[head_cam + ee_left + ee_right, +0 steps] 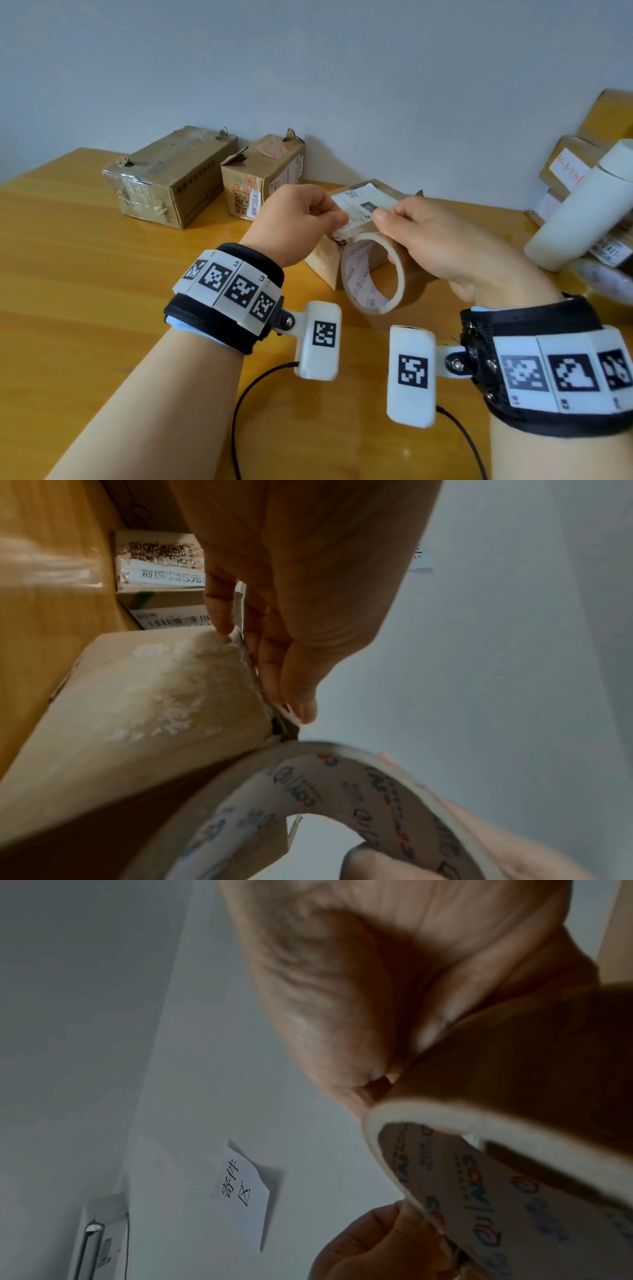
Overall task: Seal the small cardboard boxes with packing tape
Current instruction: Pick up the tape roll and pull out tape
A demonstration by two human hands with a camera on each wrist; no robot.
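A small cardboard box (322, 257) with a white label on top lies on the wooden table (85, 274), partly hidden behind both hands. My right hand (388, 236) grips a roll of brown packing tape (359, 278), thumb on its outer rim and fingers through the core, just in front of the box. My left hand (337, 214) pinches what looks like the tape's free end at the box's near top edge. The left wrist view has the box face (154, 696), the roll (342, 791) and the left hand (253, 656). The right wrist view has the roll (514, 1177) and the right hand (394, 1074).
Two taped cardboard boxes (171, 174) (263, 174) stand at the back left against the wall. At the right edge are stacked parcels (582, 154) and a white bottle (589, 205). Black cables (246, 394) run from the wrist cameras across the near table.
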